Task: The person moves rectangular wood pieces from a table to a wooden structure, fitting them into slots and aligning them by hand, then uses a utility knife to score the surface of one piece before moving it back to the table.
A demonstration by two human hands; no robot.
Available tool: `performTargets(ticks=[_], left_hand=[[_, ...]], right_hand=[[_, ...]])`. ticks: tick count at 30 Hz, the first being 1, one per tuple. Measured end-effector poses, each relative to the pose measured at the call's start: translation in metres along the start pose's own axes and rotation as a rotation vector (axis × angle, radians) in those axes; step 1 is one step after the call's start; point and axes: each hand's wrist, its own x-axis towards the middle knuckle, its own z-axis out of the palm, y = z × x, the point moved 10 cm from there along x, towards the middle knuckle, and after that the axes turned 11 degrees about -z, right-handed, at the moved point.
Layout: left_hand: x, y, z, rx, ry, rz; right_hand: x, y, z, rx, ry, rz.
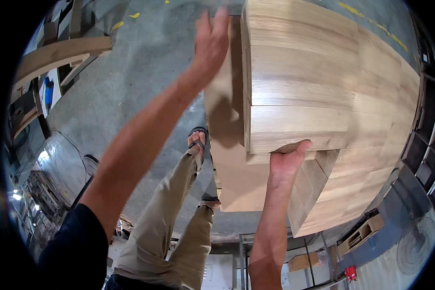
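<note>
A large pale wooden board made of glued strips fills the upper right. My right hand grips its near lower edge, thumb on top and fingers hidden underneath. My left hand is raised with fingers spread, its palm against the far left edge of the board. A second wooden panel lies beneath and to the left of the top board. My legs in khaki trousers and my sandalled feet show below.
A grey concrete floor with yellow marks spreads left. Curved wooden pieces stand at the upper left. A metal frame and a wooden box sit at the lower right, with dark shelving along the right rim.
</note>
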Motion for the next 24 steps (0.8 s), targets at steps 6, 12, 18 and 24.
performTargets(ticks=[6, 12, 18, 24], left_hand=[[-0.103, -0.095, 0.061, -0.529, 0.077, -0.63], [-0.091, -0.137, 0.107, -0.662, -0.199, -0.718], [-0.104, -0.129, 0.132, -1.116, -0.309, -0.926], [-0.087, -0.143, 0.104, -0.965, -0.102, -0.858]], right_hand=[[-0.002, -0.002, 0.005, 0.013, -0.053, 0.024], [-0.004, -0.004, 0.01, 0.061, -0.024, -0.003], [0.006, 0.002, -0.002, 0.138, -0.052, 0.058], [0.009, 0.006, -0.001, 0.129, -0.141, 0.063]])
